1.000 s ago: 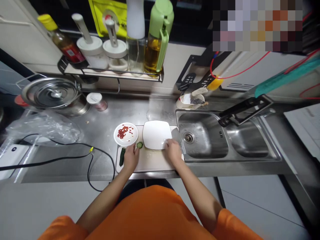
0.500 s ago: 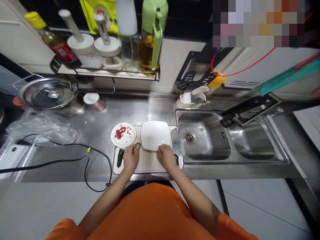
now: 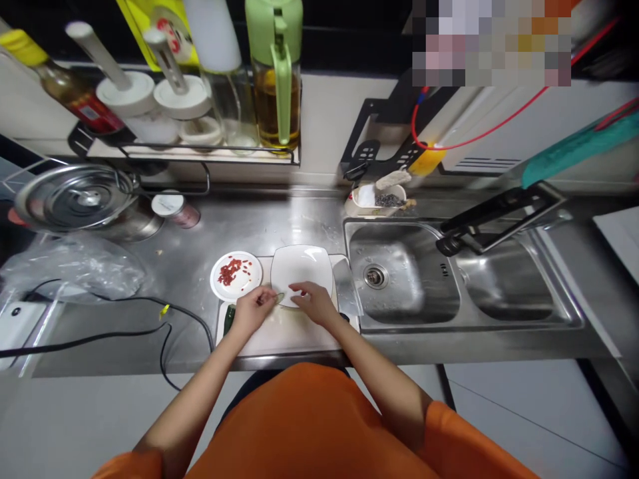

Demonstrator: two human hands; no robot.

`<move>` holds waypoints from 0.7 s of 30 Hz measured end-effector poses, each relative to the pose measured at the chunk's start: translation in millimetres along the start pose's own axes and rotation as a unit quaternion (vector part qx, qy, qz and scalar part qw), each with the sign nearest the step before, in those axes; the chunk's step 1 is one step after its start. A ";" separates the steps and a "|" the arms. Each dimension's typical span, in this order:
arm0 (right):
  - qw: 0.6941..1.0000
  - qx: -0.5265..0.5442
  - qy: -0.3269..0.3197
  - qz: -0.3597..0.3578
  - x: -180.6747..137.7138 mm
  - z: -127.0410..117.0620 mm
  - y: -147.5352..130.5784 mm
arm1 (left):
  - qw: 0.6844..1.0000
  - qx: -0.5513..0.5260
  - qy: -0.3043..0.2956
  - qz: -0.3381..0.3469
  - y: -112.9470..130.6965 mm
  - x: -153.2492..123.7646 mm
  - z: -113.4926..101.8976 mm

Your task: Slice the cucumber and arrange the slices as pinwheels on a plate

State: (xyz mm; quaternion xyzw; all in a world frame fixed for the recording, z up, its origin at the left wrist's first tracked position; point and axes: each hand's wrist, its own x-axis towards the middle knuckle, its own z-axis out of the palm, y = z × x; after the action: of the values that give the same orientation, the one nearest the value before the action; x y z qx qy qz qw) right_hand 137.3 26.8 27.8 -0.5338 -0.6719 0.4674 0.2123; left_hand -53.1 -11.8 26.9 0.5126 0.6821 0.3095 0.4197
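My left hand (image 3: 253,309) pinches a thin green cucumber slice (image 3: 280,297) at the near left edge of a square white plate (image 3: 302,261). Over the plate's near right side is my right hand (image 3: 315,303), its thumb and fingers apart with nothing visible between them. Beneath both hands lies a pale cutting board (image 3: 287,336). A dark green cucumber piece (image 3: 229,319) rests on the board's left, partly covered by my left hand and wrist. Beyond it, a round white plate (image 3: 215,283) carries small red pieces (image 3: 230,273).
A knife (image 3: 347,286) lies on the board's right side, beside the double sink (image 3: 404,266). Black cables (image 3: 200,322) and a clear plastic bag (image 3: 74,266) spread across the left counter, near a lidded pot (image 3: 90,199). Bottles and jars, including an oil jug (image 3: 274,100), stand on a rack.
My left hand has moved right and brought the slice from the board to the square plate. My right hand's fingers have spread and shifted over the plate. The camera view has shifted slightly.
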 end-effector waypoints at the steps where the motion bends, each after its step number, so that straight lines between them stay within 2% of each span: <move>1: 1.000 0.024 -0.012 0.006 4.4 -1.4 -3.3 | 1.000 -0.011 -0.025 0.006 5.6 6.5 1.1; 5: 0.999 0.034 -0.010 0.039 17.7 -9.3 -7.0 | 0.995 -0.043 -0.090 0.018 23.8 29.5 9.9; 9: 0.998 -0.001 0.018 0.061 24.3 -19.4 -0.1 | 0.991 -0.064 -0.114 -0.005 31.8 43.0 18.9; 13: 0.997 -0.012 0.032 0.063 27.8 -30.8 4.6 | 0.977 -0.141 -0.106 -0.123 33.7 50.3 30.3; 17: 0.998 -0.024 0.017 0.049 31.9 -42.4 2.6 | 0.927 -0.222 -0.128 -0.273 38.9 58.0 43.5; 21: 0.999 -0.037 0.000 0.031 35.9 -50.5 0.3 | 0.897 -0.257 -0.144 -0.330 46.4 69.1 49.1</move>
State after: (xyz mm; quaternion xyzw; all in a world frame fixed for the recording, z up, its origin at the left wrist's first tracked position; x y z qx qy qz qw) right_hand 164.9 79.9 43.8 -0.5620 -0.6720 0.4486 0.1771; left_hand 2.5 67.2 26.5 0.1713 0.6408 0.2403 0.7087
